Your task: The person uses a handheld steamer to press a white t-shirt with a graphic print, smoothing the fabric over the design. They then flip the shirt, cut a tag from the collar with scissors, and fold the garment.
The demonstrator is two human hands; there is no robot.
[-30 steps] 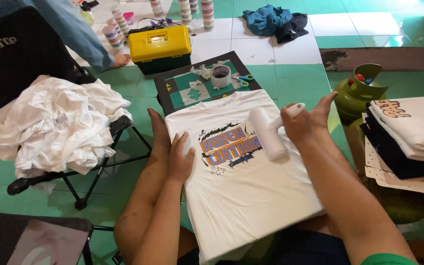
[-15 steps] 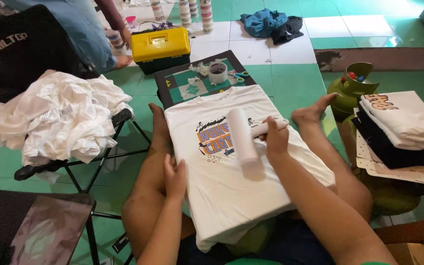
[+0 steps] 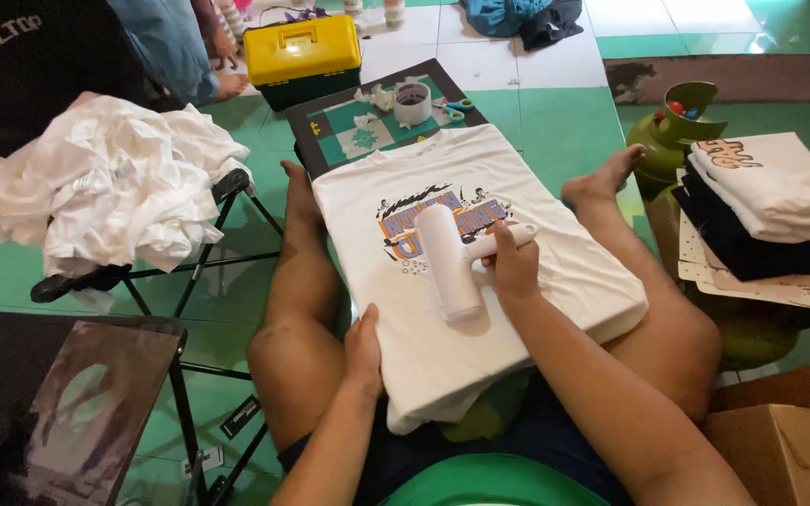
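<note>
Item: white lint roller [image 3: 449, 262], lying on the printed chest of a white T-shirt [image 3: 480, 281] stretched flat across the person's lap. Right hand [image 3: 515, 267]: grip closed round the roller's handle, the drum running just left of the grip and toward the body. Left hand [image 3: 364, 351]: grip flat and spread, pressing the shirt's near left edge, below and left of the roller (not touching it). Beyond the right grip, past the collar: dark cutting mat [image 3: 330, 122] with a tape roll [image 3: 412, 101], then a yellow case [image 3: 303, 52]. Far left of the grips: heap of white shirts [image 3: 105, 192] on a folding stand. Far right: folded stack of shirts [image 3: 766, 206], green gas cylinder [image 3: 672, 136]
</note>
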